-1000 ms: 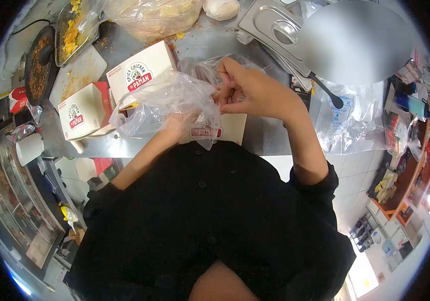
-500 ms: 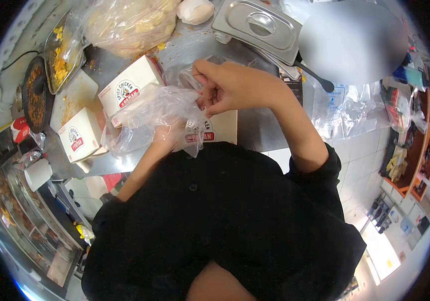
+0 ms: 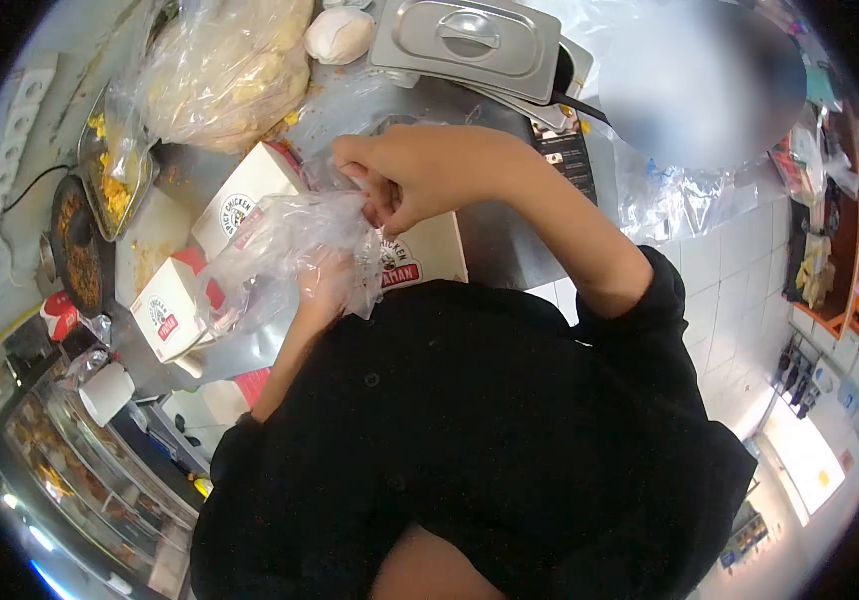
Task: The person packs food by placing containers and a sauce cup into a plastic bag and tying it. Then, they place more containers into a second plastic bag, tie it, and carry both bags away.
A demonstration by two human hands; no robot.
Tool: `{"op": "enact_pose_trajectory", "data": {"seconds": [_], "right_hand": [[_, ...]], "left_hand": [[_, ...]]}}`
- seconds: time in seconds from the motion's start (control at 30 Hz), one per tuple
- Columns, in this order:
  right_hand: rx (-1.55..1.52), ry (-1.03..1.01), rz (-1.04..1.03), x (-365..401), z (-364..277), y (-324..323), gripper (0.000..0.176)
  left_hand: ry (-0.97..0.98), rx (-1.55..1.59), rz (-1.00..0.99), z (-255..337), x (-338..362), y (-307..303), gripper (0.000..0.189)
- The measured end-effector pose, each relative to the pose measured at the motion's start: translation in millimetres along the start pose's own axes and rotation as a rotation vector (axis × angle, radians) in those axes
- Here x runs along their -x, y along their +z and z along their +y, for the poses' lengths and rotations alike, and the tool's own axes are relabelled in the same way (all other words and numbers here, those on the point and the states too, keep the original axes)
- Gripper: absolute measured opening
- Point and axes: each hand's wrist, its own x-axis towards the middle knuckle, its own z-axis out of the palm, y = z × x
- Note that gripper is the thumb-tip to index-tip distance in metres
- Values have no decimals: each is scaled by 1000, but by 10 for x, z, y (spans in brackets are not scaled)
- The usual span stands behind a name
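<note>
- Head view: right hand curls in, its fingers pinching the bag by an edge!
- Left hand shows through the plastic, just left of those fingers, nearer the body; inside or behind, can't tell, nor its grip.
- Bag bunches left of the right fingers, boxes beyond, on the desk.
- Should be light, limp, slippery; layers may cling, so pinch the rim.

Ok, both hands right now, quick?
Left hand: in or behind the clear plastic bag; grip can't be told.
Right hand: closed, pinching the bag.
</note>
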Motion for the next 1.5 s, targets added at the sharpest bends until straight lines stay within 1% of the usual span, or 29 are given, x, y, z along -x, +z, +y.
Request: {"op": "enact_pose_trajectory", "data": {"seconds": [0.1, 0.2, 0.3, 0.4, 0.43, 0.47, 0.5, 0.57, 0.67, 0.77, 0.87, 0.97, 1.07, 1.17, 1.27, 1.33, 1.4, 1.47, 1.5], "right_hand": [[32, 11, 7, 3, -29, -13, 40], [51, 6, 33, 2, 5, -3, 40], [92, 0, 125, 4, -4, 10, 38], [84, -17, 229, -1, 114, 117, 33], [77, -29, 239, -12, 157, 160, 30], [70, -44, 247, -32, 179, 194, 28], [80, -42, 281, -26, 175, 220, 27], [97, -38, 348, 36, 168, 279, 26], [65, -31, 365, 44, 282, 433, 26], [87, -101, 483, 27, 347, 630, 22], [135, -73, 578, 17, 333, 755, 18], [83, -49, 564, 51, 291, 782, 18], [113, -112, 596, 39, 337, 829, 20], [144, -87, 623, 81, 294, 809, 24], [98, -148, 649, 77, 427, 736, 28], [160, -85, 544, 25, 466, 747, 31], [228, -79, 607, -73, 489, 851, 29], [329, -72, 627, -94, 449, 870, 24], [310, -40, 641, -61, 398, 855, 22]], "left_hand": [[-8, 274, 180, 45, -8, 55, 39], [54, 273, 205, 72, 2, -2, 40], [40, 139, 73, -117, 21, 66, 40], [120, 406, 218, -240, -76, 237, 38], [99, 768, 235, -240, -98, 308, 39], [87, 951, 247, -253, -122, 363, 38], [71, 1024, 256, -244, -120, 359, 38], [55, 1017, 264, -227, -86, 335, 37], [59, 980, 271, -207, -72, 285, 35], [60, 964, 288, -185, -51, 252, 33], [60, 943, 297, -166, -19, 240, 32], [60, 922, 306, -139, 14, 215, 30], [58, 896, 314, -121, 39, 204, 28], [72, 860, 326, -90, 56, 190, 27], [96, 818, 333, -62, 35, 172, 25], [120, 780, 353, -62, 28, 141, 25], [157, 741, 383, -85, 23, 109, 24], [214, 734, 391, -79, -8, 72, 23], [246, 703, 389, -103, 24, 37, 22]]}}
